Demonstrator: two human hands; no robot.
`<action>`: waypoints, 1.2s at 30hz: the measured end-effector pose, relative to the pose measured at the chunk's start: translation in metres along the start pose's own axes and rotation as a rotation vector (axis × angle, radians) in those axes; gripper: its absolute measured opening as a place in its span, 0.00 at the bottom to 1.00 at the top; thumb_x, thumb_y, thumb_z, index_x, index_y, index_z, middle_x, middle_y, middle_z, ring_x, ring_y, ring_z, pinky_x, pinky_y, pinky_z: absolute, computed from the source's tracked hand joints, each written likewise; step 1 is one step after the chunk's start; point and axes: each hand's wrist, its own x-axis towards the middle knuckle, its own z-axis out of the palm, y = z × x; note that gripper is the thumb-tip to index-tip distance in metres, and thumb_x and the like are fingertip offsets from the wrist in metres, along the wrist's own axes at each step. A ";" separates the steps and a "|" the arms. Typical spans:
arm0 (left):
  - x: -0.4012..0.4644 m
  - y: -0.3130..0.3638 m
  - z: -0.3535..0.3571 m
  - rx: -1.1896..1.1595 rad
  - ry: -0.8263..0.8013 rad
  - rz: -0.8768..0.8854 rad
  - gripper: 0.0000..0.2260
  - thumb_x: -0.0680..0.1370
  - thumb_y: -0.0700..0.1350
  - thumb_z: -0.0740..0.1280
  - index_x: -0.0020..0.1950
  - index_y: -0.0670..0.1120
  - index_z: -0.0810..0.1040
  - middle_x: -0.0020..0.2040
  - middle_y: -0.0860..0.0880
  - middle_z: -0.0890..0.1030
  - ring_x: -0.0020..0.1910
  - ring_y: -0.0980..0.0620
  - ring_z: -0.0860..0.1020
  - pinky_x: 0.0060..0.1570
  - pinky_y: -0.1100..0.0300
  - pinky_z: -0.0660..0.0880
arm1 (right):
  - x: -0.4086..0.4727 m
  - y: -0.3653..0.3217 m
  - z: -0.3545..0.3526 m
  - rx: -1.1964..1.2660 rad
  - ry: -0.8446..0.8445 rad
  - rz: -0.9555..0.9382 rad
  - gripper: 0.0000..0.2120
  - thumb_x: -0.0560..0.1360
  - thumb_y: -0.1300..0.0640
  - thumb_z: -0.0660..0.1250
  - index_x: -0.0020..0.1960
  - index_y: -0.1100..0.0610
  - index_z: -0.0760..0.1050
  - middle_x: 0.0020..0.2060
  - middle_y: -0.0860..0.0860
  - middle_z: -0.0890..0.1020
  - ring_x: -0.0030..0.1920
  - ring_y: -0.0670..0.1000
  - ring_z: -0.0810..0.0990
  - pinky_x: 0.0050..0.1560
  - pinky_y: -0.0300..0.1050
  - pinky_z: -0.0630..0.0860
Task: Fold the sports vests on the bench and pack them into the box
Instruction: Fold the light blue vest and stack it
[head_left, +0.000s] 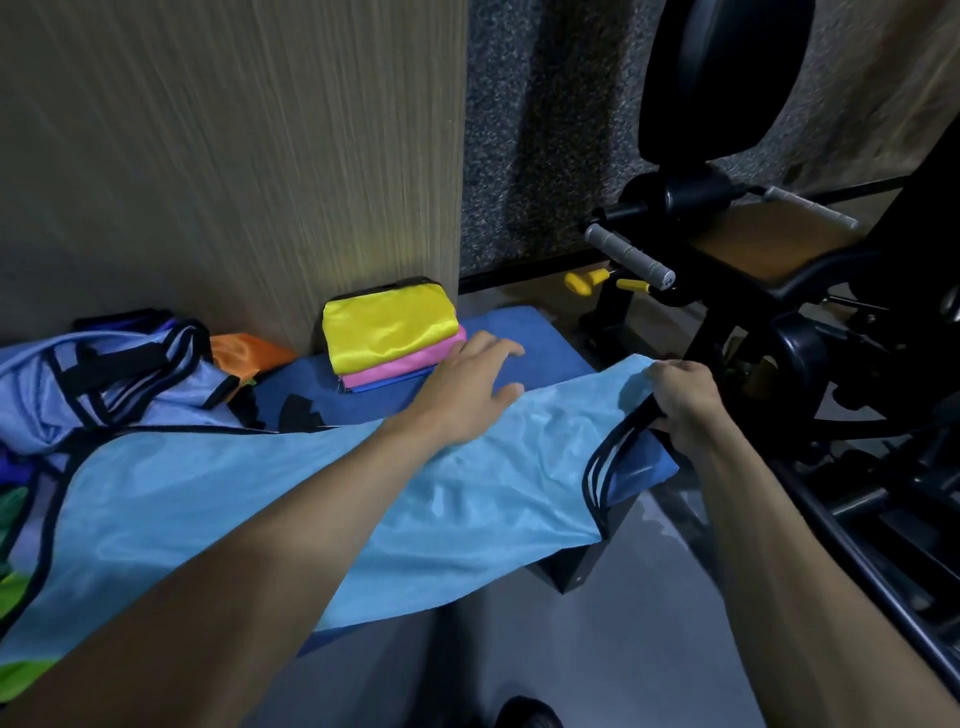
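Light blue vest (395, 499) lies spread across the blue counter (524, 338), long axis running 8 to 2 o'clock, black-trimmed straps at the 3 o'clock end. Right hand (680, 400), fingers clamped on the straps. Left hand (467, 384) flat on the vest, fingers apart. Folded stack (389, 332) at 12 o'clock: yellow over pink over blue. Unfolded vests (104, 379) at 9 o'clock.
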 end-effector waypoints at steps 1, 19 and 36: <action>-0.009 0.002 -0.004 -0.010 0.040 0.054 0.15 0.80 0.47 0.69 0.67 0.49 0.76 0.61 0.49 0.75 0.61 0.45 0.74 0.63 0.47 0.71 | 0.004 0.004 0.001 -0.018 0.004 0.008 0.08 0.78 0.63 0.61 0.41 0.59 0.75 0.38 0.58 0.79 0.38 0.58 0.80 0.40 0.54 0.79; -0.140 0.015 -0.007 0.127 -0.093 0.199 0.16 0.81 0.65 0.59 0.60 0.57 0.74 0.56 0.60 0.73 0.56 0.56 0.72 0.58 0.56 0.70 | -0.003 -0.050 0.011 0.274 -0.131 -0.048 0.09 0.77 0.64 0.68 0.56 0.58 0.80 0.51 0.59 0.83 0.48 0.58 0.84 0.42 0.49 0.81; -0.168 -0.128 -0.075 0.770 0.323 -0.343 0.15 0.65 0.34 0.77 0.48 0.47 0.80 0.44 0.47 0.77 0.44 0.41 0.74 0.47 0.48 0.67 | -0.005 -0.035 0.012 -0.114 0.201 -0.103 0.18 0.77 0.62 0.58 0.60 0.55 0.81 0.53 0.57 0.81 0.55 0.61 0.80 0.57 0.52 0.78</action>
